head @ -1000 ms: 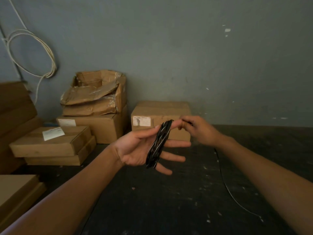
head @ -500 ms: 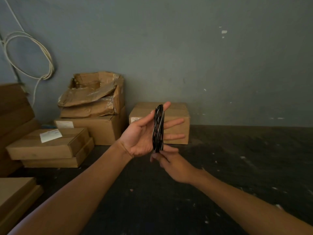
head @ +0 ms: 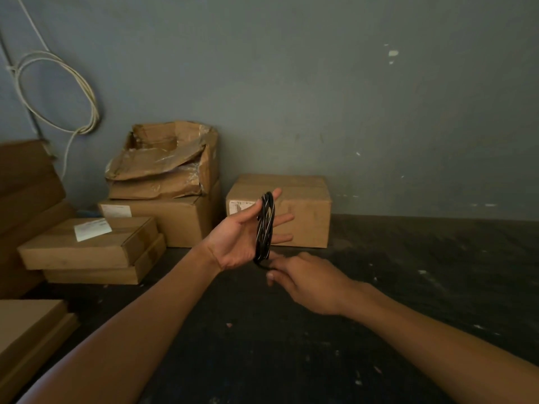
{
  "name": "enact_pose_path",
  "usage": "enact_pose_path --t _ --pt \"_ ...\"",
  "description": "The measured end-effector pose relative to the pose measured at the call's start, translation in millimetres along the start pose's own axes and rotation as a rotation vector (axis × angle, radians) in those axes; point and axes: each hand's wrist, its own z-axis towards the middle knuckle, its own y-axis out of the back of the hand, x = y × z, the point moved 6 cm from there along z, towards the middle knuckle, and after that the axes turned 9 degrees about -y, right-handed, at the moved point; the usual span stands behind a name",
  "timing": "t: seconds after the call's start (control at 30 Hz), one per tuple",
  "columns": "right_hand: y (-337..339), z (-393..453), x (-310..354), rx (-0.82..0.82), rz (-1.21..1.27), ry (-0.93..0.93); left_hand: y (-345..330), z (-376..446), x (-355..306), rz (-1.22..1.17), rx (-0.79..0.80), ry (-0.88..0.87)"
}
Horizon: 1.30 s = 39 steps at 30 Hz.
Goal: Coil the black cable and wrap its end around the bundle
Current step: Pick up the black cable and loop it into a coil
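The black cable (head: 264,227) is wound in a narrow upright coil around the spread fingers of my left hand (head: 237,239), palm facing right. My right hand (head: 306,282) sits just below and right of the coil. Its fingertips pinch the short loose end of the cable where it leaves the bottom of the coil. No free length of cable shows on the floor.
A closed cardboard box (head: 303,211) stands right behind my hands against the grey wall. A crumpled open box (head: 166,161) on another box and flat cartons (head: 87,243) lie to the left. A white cable loop (head: 55,91) hangs on the wall. The dark floor (head: 408,287) stretches right.
My right hand swung from the top of the coil down to its bottom, and the loose trailing cable on the floor is gone. My left hand turned the coil more upright.
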Motion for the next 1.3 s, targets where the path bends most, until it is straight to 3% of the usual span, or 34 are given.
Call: enact_pose_path --t 0.2,0.43,0.73,1.07,1.3 --pt "40 3 -15 -0.052 -0.123 -0.036 23 -16 21 0.15 -0.058 0.128" --pt "89 11 -27 -0.152 -0.181 -0.03 21 -37 39 0.237 0.015 0.277" --pt "119 21 -38 -0.218 -0.056 0.004 -21 -55 31 0.269 0.343 0.394" --pt "96 21 -43 -0.281 0.238 0.055 -71 -51 -11 -0.088 0.568 0.148" --pt "35 20 -39 -0.236 0.315 -0.017 -72 -33 -34 -0.233 0.463 -0.042"
